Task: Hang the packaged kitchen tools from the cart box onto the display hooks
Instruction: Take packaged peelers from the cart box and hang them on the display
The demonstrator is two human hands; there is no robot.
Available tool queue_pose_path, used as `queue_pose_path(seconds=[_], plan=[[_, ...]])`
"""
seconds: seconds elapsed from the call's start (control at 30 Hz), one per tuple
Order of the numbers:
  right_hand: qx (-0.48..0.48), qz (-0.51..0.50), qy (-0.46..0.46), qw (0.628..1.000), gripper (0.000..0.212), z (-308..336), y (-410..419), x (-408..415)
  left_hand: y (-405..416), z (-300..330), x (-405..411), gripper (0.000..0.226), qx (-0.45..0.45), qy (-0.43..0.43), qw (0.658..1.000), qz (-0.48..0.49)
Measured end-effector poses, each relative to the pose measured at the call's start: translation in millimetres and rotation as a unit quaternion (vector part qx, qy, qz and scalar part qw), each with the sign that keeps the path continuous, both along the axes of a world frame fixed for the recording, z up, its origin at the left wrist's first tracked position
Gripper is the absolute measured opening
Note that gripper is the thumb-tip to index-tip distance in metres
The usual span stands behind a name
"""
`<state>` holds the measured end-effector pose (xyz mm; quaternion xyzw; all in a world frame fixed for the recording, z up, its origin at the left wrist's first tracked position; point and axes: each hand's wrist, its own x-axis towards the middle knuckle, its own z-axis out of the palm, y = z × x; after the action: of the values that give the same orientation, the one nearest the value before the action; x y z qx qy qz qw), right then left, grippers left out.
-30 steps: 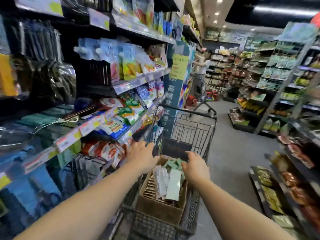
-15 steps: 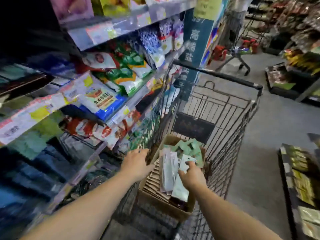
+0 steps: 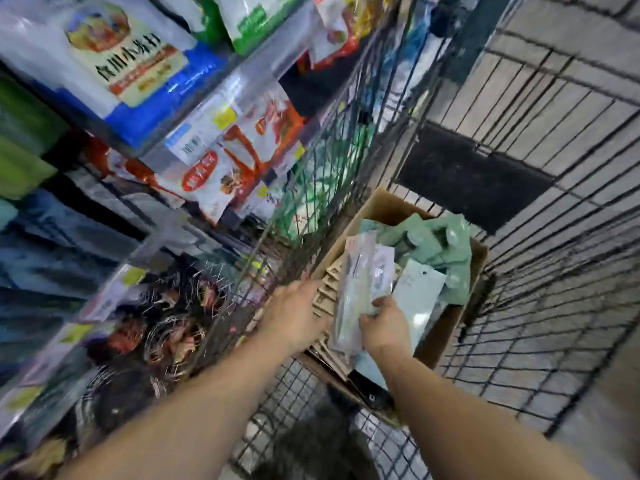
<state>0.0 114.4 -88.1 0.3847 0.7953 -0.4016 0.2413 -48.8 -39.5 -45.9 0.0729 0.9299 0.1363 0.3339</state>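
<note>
A cardboard box [image 3: 381, 207] sits inside the wire shopping cart [image 3: 540, 278]. It holds clear-packed kitchen tools [image 3: 360, 278], a pale blue card pack [image 3: 417, 292], green packs [image 3: 440, 240] at the far end and brown cardboard-backed packs [image 3: 327, 289] along its left side. My right hand [image 3: 384, 325] is in the box, fingers closed on the lower end of the clear tool packs. My left hand [image 3: 294, 315] rests on the box's left edge by the cart's wire side, fingers curled over it.
Store shelves run along the left, with bagged food [image 3: 114, 60] and red-and-white packets [image 3: 221, 168] above and wire-like goods [image 3: 169, 320] on the low shelf. A black plate [image 3: 467, 178] hangs on the cart's far wall. Tiled floor [image 3: 571, 77] lies to the right.
The view has dropped and closed in on the cart box. My right hand went from the box's rim into the packs and closed on the clear ones. My left hand stayed at the left edge.
</note>
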Motion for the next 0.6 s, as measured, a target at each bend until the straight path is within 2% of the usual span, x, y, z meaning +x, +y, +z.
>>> queue_pose_path(seconds=[0.1, 0.2, 0.27, 0.33, 0.37, 0.43, 0.5, 0.53, 0.6], plan=[[-0.028, -0.024, 0.020, 0.999, 0.026, -4.7, 2.9, -2.5, 6.3, -10.2, -0.1, 0.075, 0.023, -0.028, 0.998, 0.042], [-0.119, -0.110, 0.043, 0.986, 0.010, 6.8, 11.5, -0.6, 16.1, -12.1, -2.7, 0.082, 0.083, -0.091, 0.979, 0.160], [-0.215, -0.147, 0.040, 0.965, 0.007, 18.7, 19.0, 6.4, 23.7, -9.2, -3.2, 0.083, 0.149, -0.155, 0.940, 0.263], [-0.280, -0.114, 0.034, 0.953, 0.008, 30.8, 23.6, 13.7, 30.8, -7.4, -2.2, 0.066, 0.222, -0.220, 0.887, 0.340], [-0.290, -0.099, 0.035, 0.951, 0.011, 33.6, 24.6, 17.1, 34.2, -6.2, -2.0, 0.054, 0.249, -0.230, 0.873, 0.351], [-0.235, -0.132, 0.060, 0.961, 0.022, 28.9, 27.8, 19.6, 39.1, -7.0, -1.3, 0.038, 0.272, -0.217, 0.860, 0.373], [-0.081, -0.201, 0.085, 0.972, 0.037, 18.6, 31.1, 20.4, 39.0, -8.4, -0.3, 0.032, 0.269, -0.187, 0.857, 0.399], [-0.034, -0.227, 0.079, 0.970, 0.042, 13.8, 32.9, 21.1, 37.2, -8.6, 0.1, 0.032, 0.258, -0.176, 0.863, 0.398], [-0.036, -0.242, 0.035, 0.969, 0.047, 4.6, 33.7, 21.8, 30.4, -10.2, 0.5, 0.040, 0.247, -0.173, 0.869, 0.392]])
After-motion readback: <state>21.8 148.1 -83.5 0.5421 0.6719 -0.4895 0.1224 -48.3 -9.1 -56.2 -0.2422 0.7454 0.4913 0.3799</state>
